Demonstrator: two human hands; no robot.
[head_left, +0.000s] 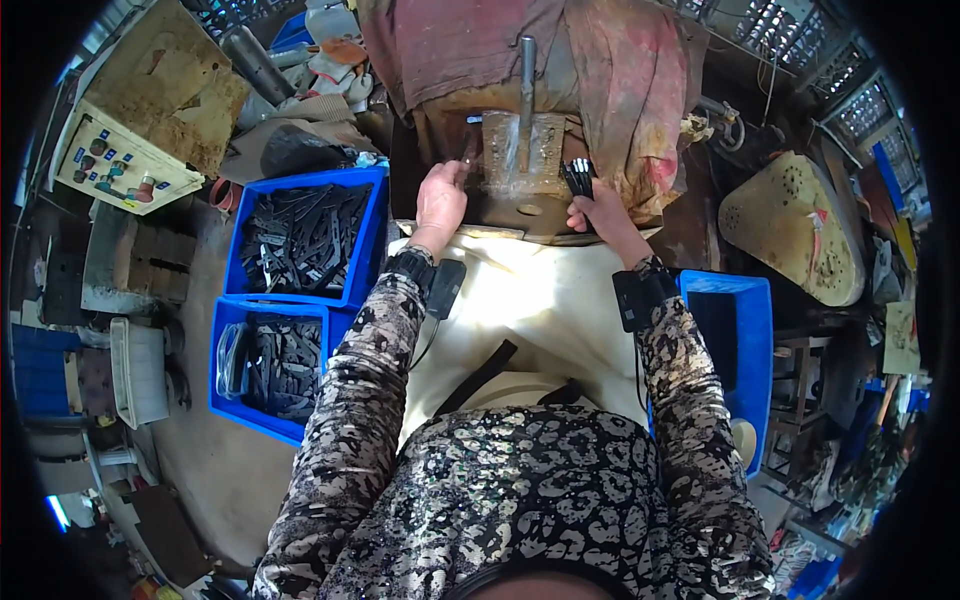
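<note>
Ahead of me is a worn metal machine bed (pixel 500 212) with a scraped, rusty plate (pixel 545 140) and an upright steel rod (pixel 527 75). My right hand (pixel 603 215), at the right side of the plate, is closed around a small bundle of narrow black strips (pixel 577 178) with bright ends. On the left side of the plate is my left hand (pixel 441 205), its fingers bent together at the machine. Whatever is between those fingertips is too small and dim to make out. A pale apron (pixel 510 290) covers my lap below the bed.
Two blue bins on my left, a far one (pixel 380 230) and a near one (pixel 265 425), hold many black strips. Another blue bin (pixel 758 330) stands on my right. Stained red cloth (pixel 625 90) drapes the machine. A control box (pixel 125 170) with knobs sits far left.
</note>
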